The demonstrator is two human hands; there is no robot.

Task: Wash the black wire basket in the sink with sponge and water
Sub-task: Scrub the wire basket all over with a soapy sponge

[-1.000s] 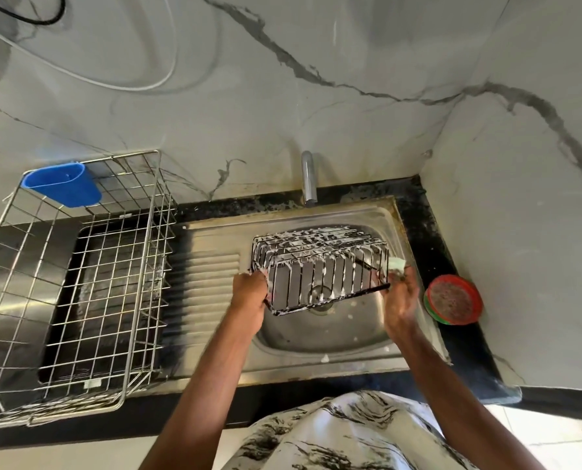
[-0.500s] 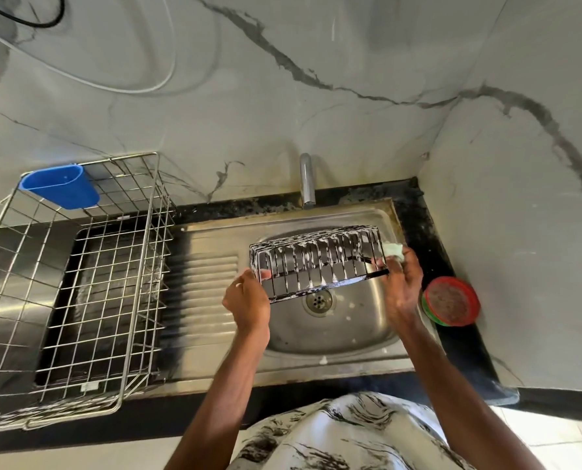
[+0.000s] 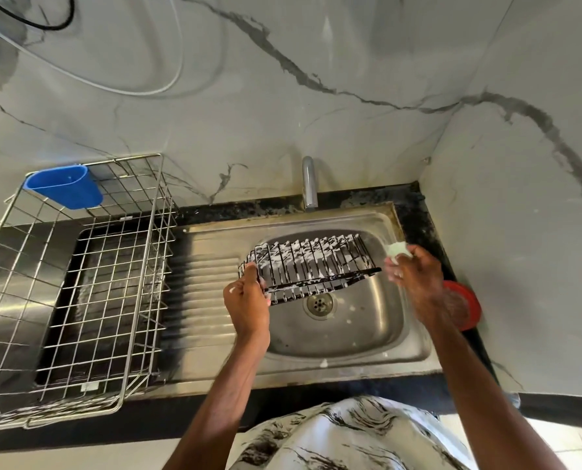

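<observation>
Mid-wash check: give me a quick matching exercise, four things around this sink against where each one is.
1 black wire basket
2 sponge
3 blue cup
4 red dish

A on the counter, right of the sink
B held in the right hand
C hung on the steel rack
D soapy, gripped by the left hand

Pairs: 1-D; 2-B; 3-C; 4-A

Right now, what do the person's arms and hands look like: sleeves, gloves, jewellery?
Both forearms are bare, with no sleeves, gloves, watch or bracelet in view. The left hand and right hand carry flecks of white foam on the fingers. Below them shows a white garment with black brush-like streaks.
</observation>
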